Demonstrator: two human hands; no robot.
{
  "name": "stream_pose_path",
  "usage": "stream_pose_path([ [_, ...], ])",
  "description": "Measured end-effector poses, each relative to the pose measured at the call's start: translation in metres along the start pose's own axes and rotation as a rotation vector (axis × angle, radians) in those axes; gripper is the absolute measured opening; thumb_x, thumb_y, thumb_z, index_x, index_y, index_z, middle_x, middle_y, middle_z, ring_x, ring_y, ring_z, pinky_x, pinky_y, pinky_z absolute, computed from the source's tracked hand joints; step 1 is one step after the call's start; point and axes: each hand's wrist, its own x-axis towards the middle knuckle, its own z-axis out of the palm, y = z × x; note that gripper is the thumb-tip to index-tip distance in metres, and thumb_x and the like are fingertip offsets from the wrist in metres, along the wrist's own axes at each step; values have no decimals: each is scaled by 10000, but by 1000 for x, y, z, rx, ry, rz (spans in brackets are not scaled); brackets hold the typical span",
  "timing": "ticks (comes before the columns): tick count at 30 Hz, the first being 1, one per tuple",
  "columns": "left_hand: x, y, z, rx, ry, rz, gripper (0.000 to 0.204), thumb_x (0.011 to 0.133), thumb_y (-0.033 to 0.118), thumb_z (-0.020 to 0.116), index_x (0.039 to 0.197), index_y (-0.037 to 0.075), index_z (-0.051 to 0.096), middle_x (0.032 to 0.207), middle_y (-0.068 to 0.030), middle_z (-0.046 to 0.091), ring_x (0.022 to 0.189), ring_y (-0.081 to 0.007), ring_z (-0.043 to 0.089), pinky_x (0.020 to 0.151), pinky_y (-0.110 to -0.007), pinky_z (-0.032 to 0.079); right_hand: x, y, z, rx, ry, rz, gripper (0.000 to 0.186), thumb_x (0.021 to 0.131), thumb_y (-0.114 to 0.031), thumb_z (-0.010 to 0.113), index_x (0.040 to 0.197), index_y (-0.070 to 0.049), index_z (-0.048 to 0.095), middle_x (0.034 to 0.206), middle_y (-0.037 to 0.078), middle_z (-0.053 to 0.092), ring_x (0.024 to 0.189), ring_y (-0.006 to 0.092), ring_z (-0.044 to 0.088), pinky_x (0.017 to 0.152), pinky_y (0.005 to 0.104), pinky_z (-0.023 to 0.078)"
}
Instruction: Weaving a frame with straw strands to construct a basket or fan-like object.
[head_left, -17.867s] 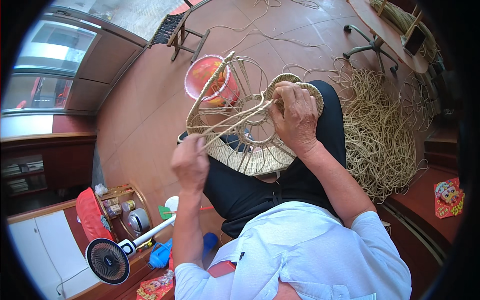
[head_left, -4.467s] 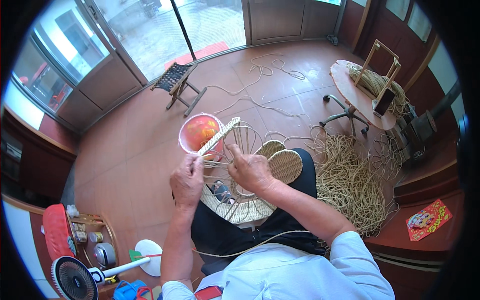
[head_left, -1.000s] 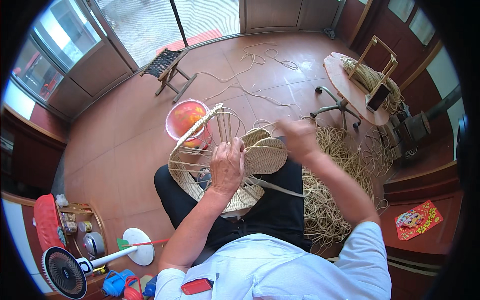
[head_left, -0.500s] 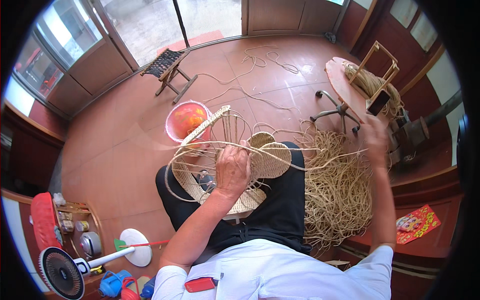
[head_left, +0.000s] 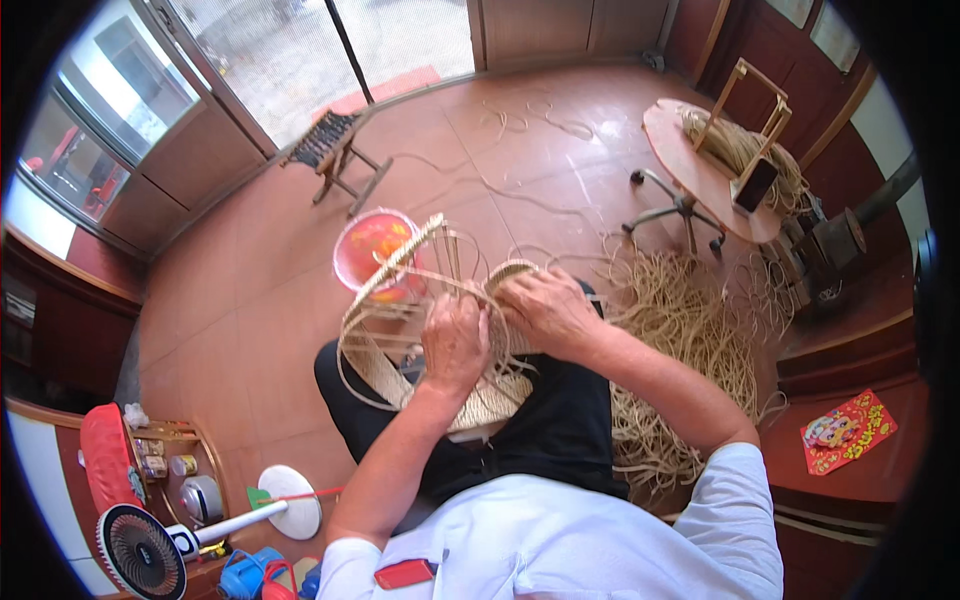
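Note:
An unfinished woven straw piece (head_left: 372,362) with a curved plaited band rests across my lap, with loose cords looping from it. My left hand (head_left: 456,340) is closed on straw cords at its middle. Close beside it on the right, my right hand (head_left: 550,310) bends its fingers down onto the cords, its fingertips partly hidden. The rim of a rounded woven panel (head_left: 511,269) shows just beyond my right hand, which covers most of it. Cord ends arch over and around both hands.
A large heap of loose straw cord (head_left: 675,385) lies right of my legs. Ahead stand a pink-rimmed bucket (head_left: 345,255) and a folding stool (head_left: 345,165). A round wheeled table (head_left: 665,135) holds a cord coil and wooden frame. A fan (head_left: 145,550) stands lower left.
My right hand has come in from the far right to the woven piece, beside my left hand, and now covers the rounded panel. My left hand stays on the cords.

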Motion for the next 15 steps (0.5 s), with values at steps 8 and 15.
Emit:
stream_pose_path([
  [8, 5, 5, 5, 30, -21, -4, 181, 929, 102, 744, 1063, 46, 637, 894, -155, 661, 892, -374, 667, 823, -515, 536, 2, 12, 7, -29, 5, 16, 141, 930, -177, 685, 1052, -108, 698, 939, 59, 754, 934, 298, 747, 873, 446, 544],
  [15, 4, 12, -6, 25, -21, -43, 174, 925, 88, 748, 1029, 57, 611, 904, -156, 669, 892, -371, 673, 830, -513, 535, -163, 287, -153, -456, 428, 331, 229, 1011, -96, 589, 1188, -45, 724, 949, 148, 729, 911, 335, 721, 818, 459, 567],
])
